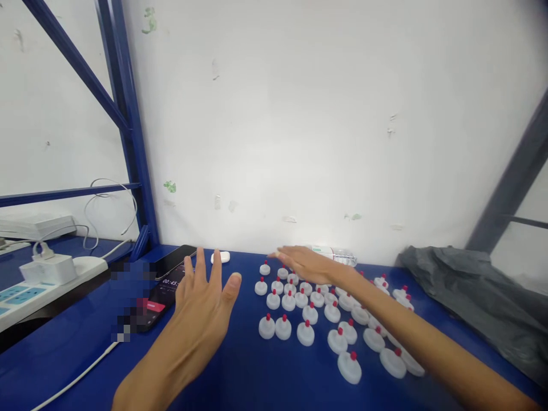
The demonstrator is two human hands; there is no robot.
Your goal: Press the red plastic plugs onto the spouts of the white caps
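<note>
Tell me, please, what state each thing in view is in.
White caps: standing, red tips up.
Left hand: open, fingers spread, holding nothing.
Right hand: open, fingers together, above the caps.
Nearer phone: screen lit, showing a timer.
Farther phone: screen dark.
Small white case: looks closed.
Bottle: lying on its side.
Bag: crumpled.
Adapter: seems plugged into the power strip.

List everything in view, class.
Wall: one, white, back
Tabletop: one, blue, foreground
Posts: two, blue left, dark right
Caps: thirty-odd, white with red tips, right
Phone: one, black, left
Slab: one, black, behind phone
Case: one, white, back
Bottle: one, clear, back
Crumpled plastic: one, grey, right
Power strip: one, white, left
Adapter: one, white, on strip
Cables: several, white, left
Stack: one, white, left
Left grip: one, bare, near phone
Right grip: one, bare, above caps
</note>
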